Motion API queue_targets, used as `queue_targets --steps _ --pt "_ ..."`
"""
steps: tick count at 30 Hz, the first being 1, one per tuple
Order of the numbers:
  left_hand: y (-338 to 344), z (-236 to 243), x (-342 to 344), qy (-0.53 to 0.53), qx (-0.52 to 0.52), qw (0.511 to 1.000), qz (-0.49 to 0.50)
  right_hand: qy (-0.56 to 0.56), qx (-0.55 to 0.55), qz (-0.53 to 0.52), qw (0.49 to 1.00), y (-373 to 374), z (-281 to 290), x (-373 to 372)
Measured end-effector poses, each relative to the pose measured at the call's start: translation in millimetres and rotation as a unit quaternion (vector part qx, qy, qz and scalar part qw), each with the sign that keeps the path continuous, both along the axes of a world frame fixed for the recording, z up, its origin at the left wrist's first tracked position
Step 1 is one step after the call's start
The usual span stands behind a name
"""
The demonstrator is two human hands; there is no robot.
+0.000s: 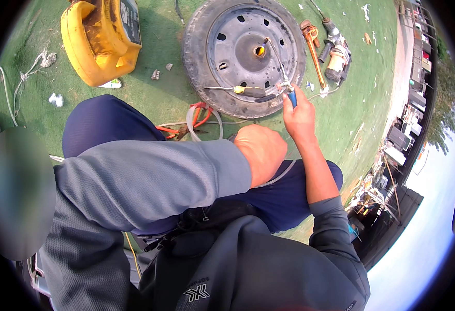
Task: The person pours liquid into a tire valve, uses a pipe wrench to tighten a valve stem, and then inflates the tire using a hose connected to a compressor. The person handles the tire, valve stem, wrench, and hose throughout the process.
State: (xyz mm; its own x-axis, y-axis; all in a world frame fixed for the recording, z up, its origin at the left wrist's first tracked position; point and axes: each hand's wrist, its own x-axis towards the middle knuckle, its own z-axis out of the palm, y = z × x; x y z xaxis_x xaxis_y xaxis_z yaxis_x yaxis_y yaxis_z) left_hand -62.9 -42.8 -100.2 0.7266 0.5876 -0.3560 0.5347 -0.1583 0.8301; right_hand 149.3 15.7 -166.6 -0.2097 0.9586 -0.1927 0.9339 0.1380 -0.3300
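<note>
My right hand (300, 118) is closed around the blue handle of a gas torch (277, 58). The torch's thin bent metal tube reaches over a steel wheel with a black tyre (196, 57), its tip close to the centre hole. Something yellow (260, 51) shows in that hole. My left hand (261, 147) is curled into a fist over my knees, just in front of the tyre; its fingers face away, so what they hold is hidden. A grey hose (278, 179) runs out beneath it. Across the wheel's near side lies a screwdriver-like tool with a yellow part (237, 89).
An orange pipe wrench (314, 54) and a corded power tool (337, 57) lie right of the wheel. Red-handled pliers (195, 120) rest beside a looped grey hose. A yellow jerrycan (90, 46) stands at left on green matting (157, 49), with a white cord nearby.
</note>
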Motion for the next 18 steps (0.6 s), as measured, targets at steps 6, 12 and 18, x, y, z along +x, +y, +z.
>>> queue_targets --steps 6,12,18 --pt "-0.5 0.0 1.5 0.006 0.002 1.000 -0.001 0.007 -0.014 0.011 1.000 0.2 -1.7 1.1" --pt "-2.8 -0.2 1.6 0.005 0.009 1.000 0.002 0.016 -0.012 0.007 1.000 -1.8 0.0 -1.4" --pt "-3.6 -2.3 2.8 0.002 0.007 1.000 -0.001 0.030 -0.017 0.015 0.999 -4.1 1.8 -1.9"
